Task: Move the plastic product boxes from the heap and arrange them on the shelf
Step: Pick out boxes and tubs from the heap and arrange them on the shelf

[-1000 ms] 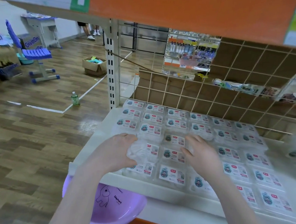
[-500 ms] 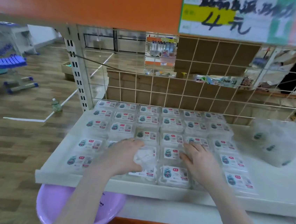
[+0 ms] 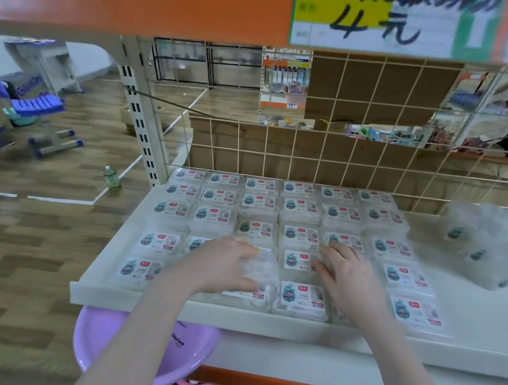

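Several clear plastic product boxes [image 3: 301,208] with white labels lie in neat rows on the white shelf [image 3: 264,317]. My left hand [image 3: 226,266] lies palm down on a box [image 3: 262,268] in the front rows, its fingers bent over the box's top. My right hand [image 3: 346,275] rests flat on the boxes just to the right, fingers spread. Between the two hands a labelled box [image 3: 300,260] shows. A heap of clear boxes [image 3: 488,245] sits at the shelf's right end.
A wire grid panel [image 3: 344,158] backs the shelf, with an orange board and a price sign [image 3: 384,18] overhead. A purple basin [image 3: 136,346] sits below the shelf's front edge. On the wooden floor to the left stand a green bottle [image 3: 112,178] and a blue chair [image 3: 40,107].
The view has swung to the right, bringing the heap and the price sign into sight. Both hands stay on the front boxes; the right hand has spread flatter.
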A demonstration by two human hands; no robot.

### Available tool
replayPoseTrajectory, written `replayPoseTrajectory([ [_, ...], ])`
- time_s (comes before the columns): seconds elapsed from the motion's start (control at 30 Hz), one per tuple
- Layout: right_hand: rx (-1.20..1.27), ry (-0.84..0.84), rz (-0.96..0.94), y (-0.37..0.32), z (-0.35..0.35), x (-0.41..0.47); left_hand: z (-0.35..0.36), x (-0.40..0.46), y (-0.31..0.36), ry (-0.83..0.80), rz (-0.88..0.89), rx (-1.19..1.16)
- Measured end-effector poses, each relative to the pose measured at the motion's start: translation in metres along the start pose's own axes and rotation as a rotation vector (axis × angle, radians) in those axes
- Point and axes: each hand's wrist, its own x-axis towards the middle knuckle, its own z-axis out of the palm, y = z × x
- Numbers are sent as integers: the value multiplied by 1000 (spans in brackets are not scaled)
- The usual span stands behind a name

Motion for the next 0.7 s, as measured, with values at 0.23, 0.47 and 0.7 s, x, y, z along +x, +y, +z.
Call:
replayPoseTrajectory([
  [0.23, 9, -1, -6, -2, 0, 0, -23, 8, -3, -9, 8, -231],
  [0.47, 47, 43, -13, 1, 2, 0, -25, 21, 1, 149, 62, -148],
  [0.7, 57, 71, -25, 0, 1, -1, -11, 26, -5, 142, 68, 47],
])
